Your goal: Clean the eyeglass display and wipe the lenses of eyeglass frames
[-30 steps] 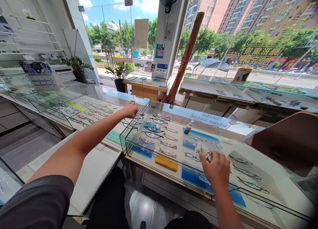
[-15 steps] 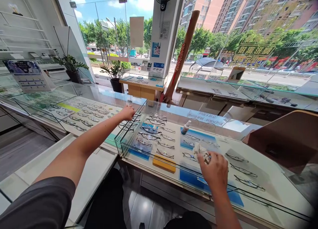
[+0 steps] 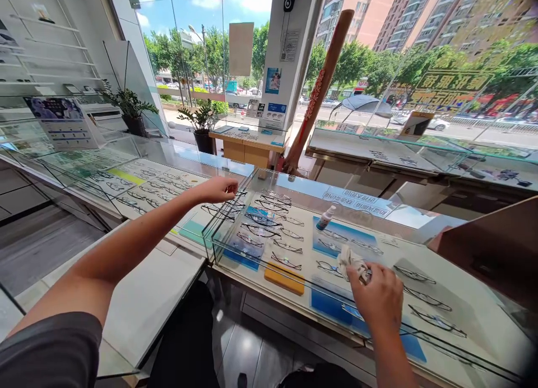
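Observation:
My left hand (image 3: 222, 189) is stretched out over the far edge of the glass display counter (image 3: 269, 178), with its fingers bent down; whatever they hold, if anything, is hidden. On the right, my right hand (image 3: 378, 292) grips a crumpled whitish cloth (image 3: 351, 260) above the glass top. A small spray bottle (image 3: 325, 217) with a white cap stands beyond the cloth. Beneath the glass, rows of eyeglasses (image 3: 288, 246) lie on white and blue backing, near a yellow case (image 3: 284, 277).
A calendar (image 3: 63, 123) stands on the left counter. Potted plants (image 3: 133, 116) and a wooden post (image 3: 321, 85) are farther back. A brown panel (image 3: 491, 248) rises at the right end of the counter. Glass edges run along the counters.
The view has shifted, so the counters sit slightly farther right. My left hand has changed its angle, its wrist now bent and fingers hanging down. My right hand still holds the cloth.

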`<act>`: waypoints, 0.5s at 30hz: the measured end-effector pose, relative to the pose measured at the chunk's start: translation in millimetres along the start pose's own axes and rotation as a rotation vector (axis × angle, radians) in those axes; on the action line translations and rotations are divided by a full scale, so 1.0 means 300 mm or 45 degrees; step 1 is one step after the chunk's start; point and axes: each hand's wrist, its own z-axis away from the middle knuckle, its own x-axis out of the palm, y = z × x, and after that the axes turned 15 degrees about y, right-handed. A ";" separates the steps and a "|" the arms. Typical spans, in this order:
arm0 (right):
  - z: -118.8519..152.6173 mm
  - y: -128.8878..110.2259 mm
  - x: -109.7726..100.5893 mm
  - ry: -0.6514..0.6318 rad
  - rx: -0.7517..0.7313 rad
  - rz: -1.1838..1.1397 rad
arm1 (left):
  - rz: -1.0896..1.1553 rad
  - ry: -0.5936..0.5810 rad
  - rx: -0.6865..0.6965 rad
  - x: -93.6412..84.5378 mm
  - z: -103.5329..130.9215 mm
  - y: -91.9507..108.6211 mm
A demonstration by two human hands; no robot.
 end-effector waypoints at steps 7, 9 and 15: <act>-0.010 -0.008 -0.019 -0.022 0.012 0.016 | 0.791 -1.144 -0.104 0.107 0.530 0.095; -0.015 -0.014 -0.029 -0.029 0.008 0.016 | 0.620 -1.307 -0.218 0.223 0.646 0.012; -0.018 -0.012 -0.035 -0.031 0.001 0.035 | -0.114 -0.598 -0.611 0.402 0.646 -0.415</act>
